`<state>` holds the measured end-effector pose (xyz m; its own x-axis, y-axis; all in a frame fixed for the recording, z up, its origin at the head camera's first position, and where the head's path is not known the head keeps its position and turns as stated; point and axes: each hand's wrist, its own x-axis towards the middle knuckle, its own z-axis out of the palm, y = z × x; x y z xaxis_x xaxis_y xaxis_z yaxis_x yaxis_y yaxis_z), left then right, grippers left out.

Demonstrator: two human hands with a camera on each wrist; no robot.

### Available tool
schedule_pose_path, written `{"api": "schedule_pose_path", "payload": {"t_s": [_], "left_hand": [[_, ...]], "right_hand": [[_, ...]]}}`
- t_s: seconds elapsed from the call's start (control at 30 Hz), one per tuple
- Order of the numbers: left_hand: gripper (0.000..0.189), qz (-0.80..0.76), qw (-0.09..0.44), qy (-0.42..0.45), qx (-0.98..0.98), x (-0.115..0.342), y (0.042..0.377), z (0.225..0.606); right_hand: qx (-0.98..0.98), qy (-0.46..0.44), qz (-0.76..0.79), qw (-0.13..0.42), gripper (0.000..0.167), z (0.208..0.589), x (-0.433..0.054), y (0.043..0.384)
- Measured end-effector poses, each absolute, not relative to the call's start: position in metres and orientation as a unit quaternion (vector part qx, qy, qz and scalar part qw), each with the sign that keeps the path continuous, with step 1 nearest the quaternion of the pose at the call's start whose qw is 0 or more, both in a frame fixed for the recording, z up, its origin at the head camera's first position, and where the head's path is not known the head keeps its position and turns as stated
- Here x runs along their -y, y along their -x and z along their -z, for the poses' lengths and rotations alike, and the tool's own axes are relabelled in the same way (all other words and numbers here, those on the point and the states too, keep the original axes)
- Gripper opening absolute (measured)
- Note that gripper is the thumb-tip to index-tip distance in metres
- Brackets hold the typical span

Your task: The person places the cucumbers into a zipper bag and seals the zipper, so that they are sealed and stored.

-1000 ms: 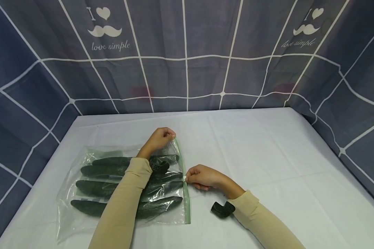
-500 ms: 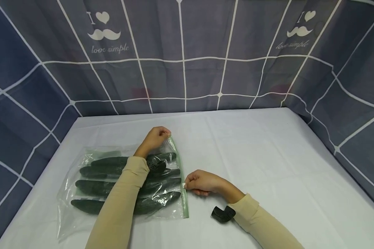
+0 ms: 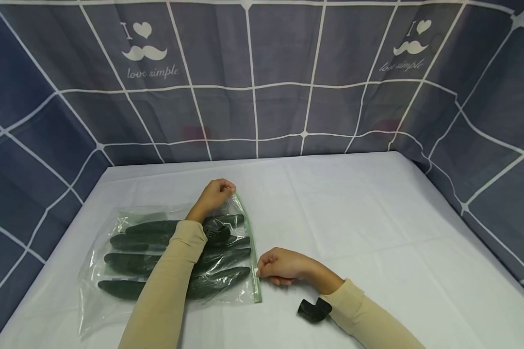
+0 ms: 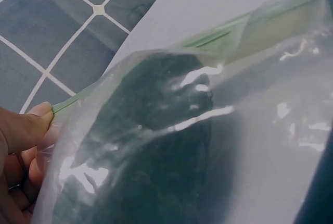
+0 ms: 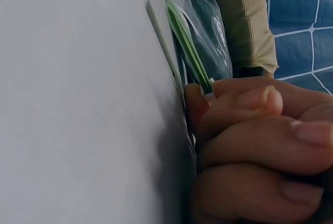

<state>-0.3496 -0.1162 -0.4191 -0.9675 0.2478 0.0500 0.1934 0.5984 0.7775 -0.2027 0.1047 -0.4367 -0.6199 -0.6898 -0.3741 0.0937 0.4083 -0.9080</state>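
Observation:
A clear zip bag [image 3: 126, 320] with a green seal strip lies on the table, holding several dark green cucumbers [image 3: 220, 283] side by side. At the far end of the seal, my left hand [image 3: 214, 196] pinches the bag's corner between thumb and fingers; the left wrist view has this hand [image 4: 21, 151] at its left edge. Nearer the front end of the strip, my right hand [image 3: 284, 265] pinches a small white zip slider [image 3: 256, 272]. In the right wrist view the slider [image 5: 209, 97] shows between thumb and forefinger, with the other fingers curled. My left forearm covers the middle of the cucumbers.
The table has a white cloth [image 3: 353, 218]. Dark grey-blue curtains [image 3: 284, 111] with white grid lines stand along its back and sides. A black wrist camera [image 3: 314, 310] sits beside the right cuff, another [image 3: 217, 234] by the left.
My right hand has slid the white slider along the green strip toward the front end. My left hand keeps its pinch on the far corner and has shifted slightly left with the bag.

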Motion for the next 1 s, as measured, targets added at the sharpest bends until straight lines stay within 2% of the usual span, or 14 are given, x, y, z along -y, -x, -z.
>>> {"api": "schedule_pose_path", "payload": {"t_s": [0.67, 1.0], "left_hand": [[0.021, -0.429, 0.04, -0.119, -0.895, 0.112, 0.352, 0.423], [0.021, -0.418, 0.038, -0.111, -0.901, 0.112, 0.355, 0.424]], "right_hand": [[-0.704, 0.222, 0.528, 0.42, 0.017, 0.437, -0.111, 0.171], [-0.697, 0.248, 0.522, 0.425, 0.017, 0.44, -0.109, 0.173]]}}
